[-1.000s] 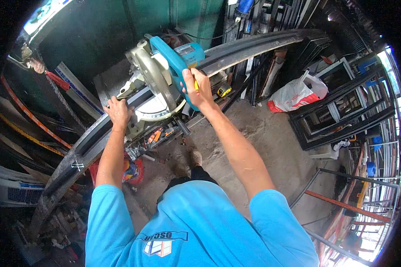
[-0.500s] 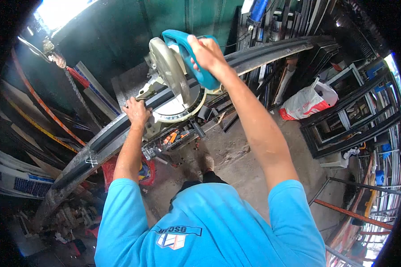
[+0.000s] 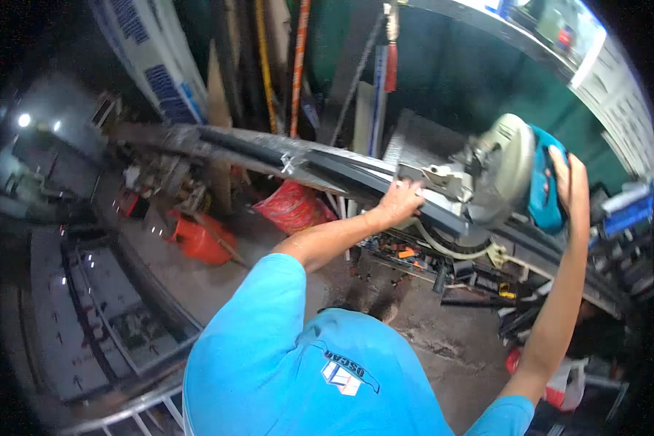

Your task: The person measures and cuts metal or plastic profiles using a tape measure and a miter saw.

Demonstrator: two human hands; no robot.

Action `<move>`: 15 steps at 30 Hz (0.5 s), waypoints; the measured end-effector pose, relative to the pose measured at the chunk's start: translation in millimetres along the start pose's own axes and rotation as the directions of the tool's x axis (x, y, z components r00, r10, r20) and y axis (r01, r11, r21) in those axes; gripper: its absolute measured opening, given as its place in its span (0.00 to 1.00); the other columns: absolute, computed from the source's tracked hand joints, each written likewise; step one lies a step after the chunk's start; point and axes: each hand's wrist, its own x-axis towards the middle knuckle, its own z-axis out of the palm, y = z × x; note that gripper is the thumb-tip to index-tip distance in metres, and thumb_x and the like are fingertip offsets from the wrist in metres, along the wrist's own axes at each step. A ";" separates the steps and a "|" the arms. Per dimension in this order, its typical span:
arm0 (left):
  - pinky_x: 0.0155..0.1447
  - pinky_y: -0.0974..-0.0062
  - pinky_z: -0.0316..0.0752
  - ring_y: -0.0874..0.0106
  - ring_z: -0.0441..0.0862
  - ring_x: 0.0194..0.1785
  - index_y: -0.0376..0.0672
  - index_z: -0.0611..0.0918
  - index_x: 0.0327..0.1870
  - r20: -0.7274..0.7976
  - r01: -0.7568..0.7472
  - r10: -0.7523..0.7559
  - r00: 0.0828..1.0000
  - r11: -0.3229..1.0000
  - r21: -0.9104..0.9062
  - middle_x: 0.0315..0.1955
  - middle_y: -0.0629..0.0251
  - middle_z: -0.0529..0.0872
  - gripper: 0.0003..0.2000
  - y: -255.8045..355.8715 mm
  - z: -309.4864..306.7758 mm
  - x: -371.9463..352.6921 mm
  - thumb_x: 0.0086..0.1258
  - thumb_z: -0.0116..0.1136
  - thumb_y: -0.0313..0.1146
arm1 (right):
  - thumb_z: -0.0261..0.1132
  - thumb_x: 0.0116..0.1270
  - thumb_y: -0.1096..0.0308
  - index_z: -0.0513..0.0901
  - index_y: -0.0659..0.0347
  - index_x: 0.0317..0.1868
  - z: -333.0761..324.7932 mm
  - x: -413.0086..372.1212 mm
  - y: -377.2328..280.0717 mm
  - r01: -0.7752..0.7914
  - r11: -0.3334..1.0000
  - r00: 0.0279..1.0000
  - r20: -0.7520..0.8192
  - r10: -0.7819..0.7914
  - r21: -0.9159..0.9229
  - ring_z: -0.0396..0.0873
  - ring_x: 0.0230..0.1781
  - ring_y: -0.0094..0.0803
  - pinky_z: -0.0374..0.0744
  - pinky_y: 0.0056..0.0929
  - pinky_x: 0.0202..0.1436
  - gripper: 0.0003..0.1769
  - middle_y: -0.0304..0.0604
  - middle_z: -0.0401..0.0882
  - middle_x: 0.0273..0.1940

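Note:
A miter saw with a teal handle (image 3: pixel 543 178) and a pale round blade guard (image 3: pixel 505 156) stands at the right of centre. My right hand (image 3: pixel 572 178) is wrapped round the teal handle. A long dark profile (image 3: pixel 349 176) lies along the bench and under the saw, with white marks on its left part. My left hand (image 3: pixel 402 203) presses on the profile beside the saw's clamp (image 3: pixel 450 182), its fingers bent over the edge. The saw head is low over the profile; the blade's contact is hidden.
A red sack (image 3: pixel 294 207) and an orange bucket (image 3: pixel 205 238) stand below the bench at the left. Offcuts and tools (image 3: pixel 414 256) lie under the saw. Upright strips (image 3: pixel 298 69) lean behind, and framed panels (image 3: pixel 109 312) lie at the lower left.
The view has swung left, so the saw now appears farther right and the bench's left end shows. My right hand remains on the handle, my left on the profile.

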 end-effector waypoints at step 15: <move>0.56 0.60 0.74 0.63 0.83 0.54 0.50 0.85 0.58 0.175 -0.007 0.045 0.984 0.977 -0.213 0.48 0.68 0.88 0.24 -29.0 -197.9 -124.3 0.56 0.71 0.31 | 0.56 0.78 0.41 0.78 0.71 0.59 1.8 -5.3 -14.4 0.107 0.817 0.976 -0.096 -0.194 -0.566 0.81 0.53 0.62 0.77 0.47 0.55 0.35 0.69 0.82 0.50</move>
